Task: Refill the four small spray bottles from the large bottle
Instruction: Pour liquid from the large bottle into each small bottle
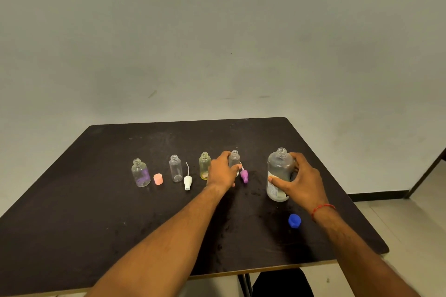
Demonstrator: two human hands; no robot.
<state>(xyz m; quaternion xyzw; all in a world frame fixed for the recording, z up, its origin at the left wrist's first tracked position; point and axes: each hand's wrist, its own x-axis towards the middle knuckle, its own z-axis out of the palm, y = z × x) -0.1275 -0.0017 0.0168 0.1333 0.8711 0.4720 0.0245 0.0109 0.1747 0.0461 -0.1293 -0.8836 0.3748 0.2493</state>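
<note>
Four small open bottles stand in a row on the dark table point(96, 200): one with purple print point(140, 173), a clear one point(176, 168), a yellowish one point(204, 165) and a clear one point(234, 159). My left hand point(222, 171) grips that rightmost small bottle. The large uncapped bottle point(278, 173) stands upright at the right, and my right hand point(300, 179) is wrapped round it. Beside the bottles lie a pink cap point(158, 179), a white spray head point(187, 181) and a purple spray head point(244, 175).
The large bottle's blue cap point(294, 220) lies on the table near my right wrist. The table's right edge runs close behind my right forearm, and a plain wall stands behind the table.
</note>
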